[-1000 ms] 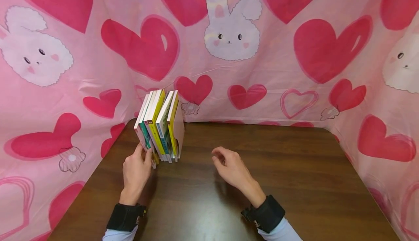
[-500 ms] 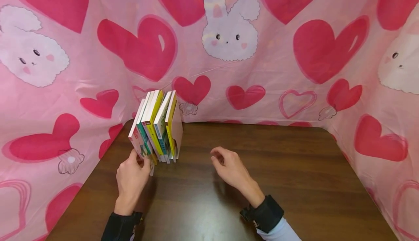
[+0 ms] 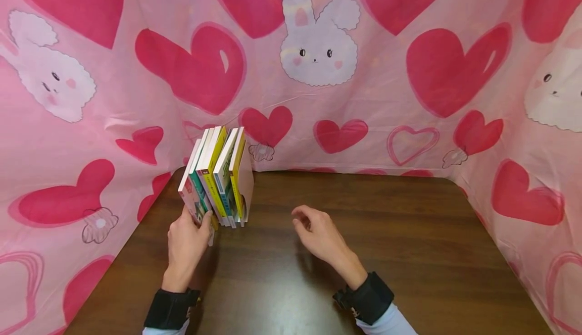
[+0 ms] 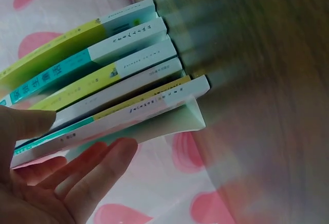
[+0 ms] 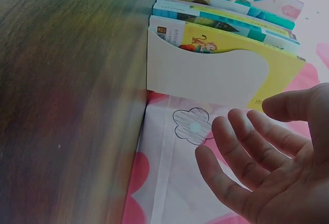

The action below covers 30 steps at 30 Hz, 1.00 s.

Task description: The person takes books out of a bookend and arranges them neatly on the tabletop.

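Several thin books stand upright in a row at the left of the table, white page edges up. The outermost left one, a book with a pink cover (image 3: 190,199), sticks out towards me past the others. My left hand (image 3: 187,246) holds its near lower part, the thumb on the spine side and the fingers along the outer cover. In the left wrist view its pale spine (image 4: 118,117) lies between thumb and fingers. My right hand (image 3: 320,230) hovers over the table to the right of the row, fingers loosely bent, holding nothing.
A white holder (image 5: 200,75) with a curved cut-out edge flanks the right end of the row, against a yellow book (image 5: 280,75). The dark wooden table (image 3: 364,213) extends right. Pink heart-and-rabbit cloth (image 3: 382,87) hangs around its back and sides.
The pink-covered book has slid towards me out of the row, with my left hand drawing back, then shifting slightly forward and right along it. The right hand has stayed in place.
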Available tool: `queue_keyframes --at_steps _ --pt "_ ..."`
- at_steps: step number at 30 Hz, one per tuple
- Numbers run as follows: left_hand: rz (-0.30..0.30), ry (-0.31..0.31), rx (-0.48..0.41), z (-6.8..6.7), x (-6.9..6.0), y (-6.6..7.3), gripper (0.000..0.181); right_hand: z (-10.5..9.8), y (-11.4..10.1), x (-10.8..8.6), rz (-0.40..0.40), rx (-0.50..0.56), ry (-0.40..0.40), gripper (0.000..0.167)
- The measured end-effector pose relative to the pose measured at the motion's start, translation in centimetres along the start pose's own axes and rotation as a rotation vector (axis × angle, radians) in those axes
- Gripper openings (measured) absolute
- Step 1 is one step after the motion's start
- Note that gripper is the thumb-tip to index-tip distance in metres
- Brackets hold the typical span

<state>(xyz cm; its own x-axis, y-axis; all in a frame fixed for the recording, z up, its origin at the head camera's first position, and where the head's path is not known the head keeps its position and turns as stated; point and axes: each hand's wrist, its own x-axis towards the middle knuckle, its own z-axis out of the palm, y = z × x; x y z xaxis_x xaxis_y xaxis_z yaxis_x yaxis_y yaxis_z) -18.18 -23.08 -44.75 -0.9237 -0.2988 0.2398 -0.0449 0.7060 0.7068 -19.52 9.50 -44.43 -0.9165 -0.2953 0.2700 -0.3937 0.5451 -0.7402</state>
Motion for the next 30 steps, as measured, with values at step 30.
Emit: queue_keyframes --at_steps 30 --pt "-0.012 0.029 -0.051 -0.09 -0.5 -0.33 0.062 0.42 0.09 -0.25 -0.031 -0.01 -0.021 0.016"
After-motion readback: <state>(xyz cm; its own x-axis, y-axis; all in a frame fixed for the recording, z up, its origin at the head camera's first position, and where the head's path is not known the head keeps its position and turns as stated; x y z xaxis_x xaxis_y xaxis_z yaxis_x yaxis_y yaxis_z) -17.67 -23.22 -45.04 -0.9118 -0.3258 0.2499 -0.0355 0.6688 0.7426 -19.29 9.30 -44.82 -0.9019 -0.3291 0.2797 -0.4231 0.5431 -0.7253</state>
